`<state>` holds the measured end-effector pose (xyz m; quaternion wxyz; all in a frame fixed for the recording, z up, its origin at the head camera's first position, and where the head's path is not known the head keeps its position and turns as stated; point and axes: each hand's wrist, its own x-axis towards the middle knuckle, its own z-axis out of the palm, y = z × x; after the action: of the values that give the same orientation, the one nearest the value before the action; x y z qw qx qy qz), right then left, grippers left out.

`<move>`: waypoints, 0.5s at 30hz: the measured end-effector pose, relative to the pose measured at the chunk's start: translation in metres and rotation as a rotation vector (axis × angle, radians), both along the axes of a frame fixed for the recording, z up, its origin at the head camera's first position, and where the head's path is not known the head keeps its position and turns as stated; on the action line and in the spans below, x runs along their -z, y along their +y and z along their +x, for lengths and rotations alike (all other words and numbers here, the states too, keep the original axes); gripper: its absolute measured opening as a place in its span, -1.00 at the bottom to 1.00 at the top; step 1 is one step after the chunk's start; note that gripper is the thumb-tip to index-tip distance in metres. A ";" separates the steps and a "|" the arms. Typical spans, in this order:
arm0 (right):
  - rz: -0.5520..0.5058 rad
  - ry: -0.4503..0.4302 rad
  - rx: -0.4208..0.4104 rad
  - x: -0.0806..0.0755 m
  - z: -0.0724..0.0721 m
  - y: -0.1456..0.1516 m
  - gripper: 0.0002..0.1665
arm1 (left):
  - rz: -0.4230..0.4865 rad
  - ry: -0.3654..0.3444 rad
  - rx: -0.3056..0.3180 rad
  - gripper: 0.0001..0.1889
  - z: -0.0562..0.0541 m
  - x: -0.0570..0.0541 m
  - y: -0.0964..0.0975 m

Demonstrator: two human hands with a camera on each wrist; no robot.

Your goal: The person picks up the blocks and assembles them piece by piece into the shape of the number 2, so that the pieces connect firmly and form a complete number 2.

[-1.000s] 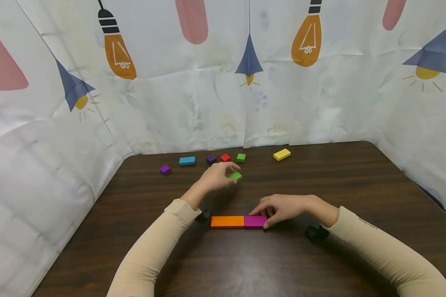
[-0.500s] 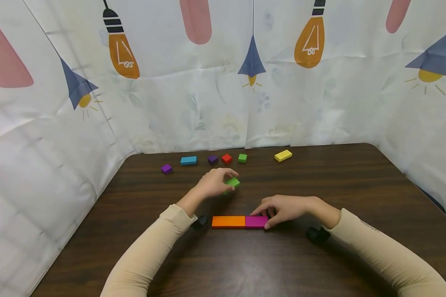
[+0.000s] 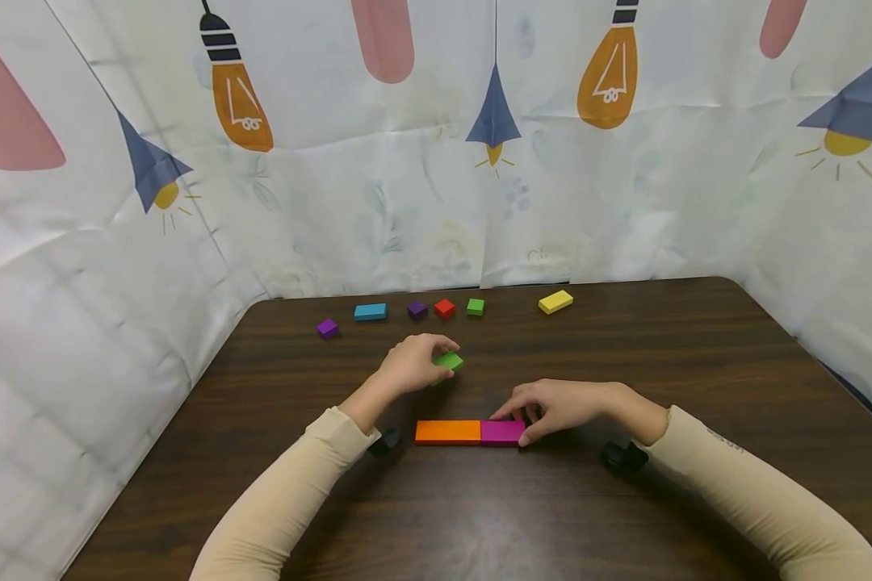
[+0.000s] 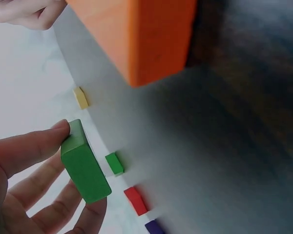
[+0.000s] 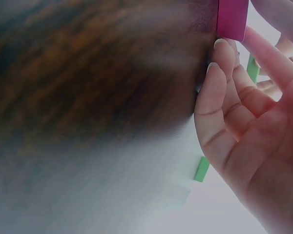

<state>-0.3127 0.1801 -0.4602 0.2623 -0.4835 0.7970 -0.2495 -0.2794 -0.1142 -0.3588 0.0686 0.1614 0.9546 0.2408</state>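
My left hand (image 3: 416,361) pinches a green block (image 4: 86,165) between thumb and fingers, held above the table behind the orange block. In the left wrist view the thumb lies on one end of this block and fingertips reach its far side. An orange block (image 3: 447,432) and a magenta block (image 3: 503,433) lie end to end in a straight row on the table. My right hand (image 3: 563,407) grips the magenta block's right end, thumb at the near corner and index finger along the far edge. The right wrist view shows the magenta block (image 5: 232,18) between thumb and index finger, other fingers curled below.
Along the back of the dark wooden table (image 3: 661,339) lie a purple block (image 3: 327,328), a blue block (image 3: 371,312), a dark purple block (image 3: 417,310), a red block (image 3: 445,308), a small green block (image 3: 475,307) and a yellow block (image 3: 555,302). A printed curtain (image 3: 334,218) hangs behind.
My left hand has drawn the green block back toward me and slightly left, away from the blocks at the back. My right hand stays at the magenta block.
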 end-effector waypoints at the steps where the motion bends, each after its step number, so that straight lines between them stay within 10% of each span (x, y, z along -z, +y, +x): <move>1: -0.003 0.001 -0.002 0.000 0.000 0.000 -0.37 | 0.004 -0.005 -0.001 -0.59 0.001 0.000 -0.001; 15: -0.020 0.017 -0.009 -0.001 0.001 0.000 -0.38 | 0.014 -0.035 -0.005 -0.59 0.002 0.004 -0.006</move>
<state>-0.3117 0.1801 -0.4595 0.2518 -0.4918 0.7945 -0.2520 -0.2772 -0.1206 -0.3631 0.0834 0.1552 0.9520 0.2504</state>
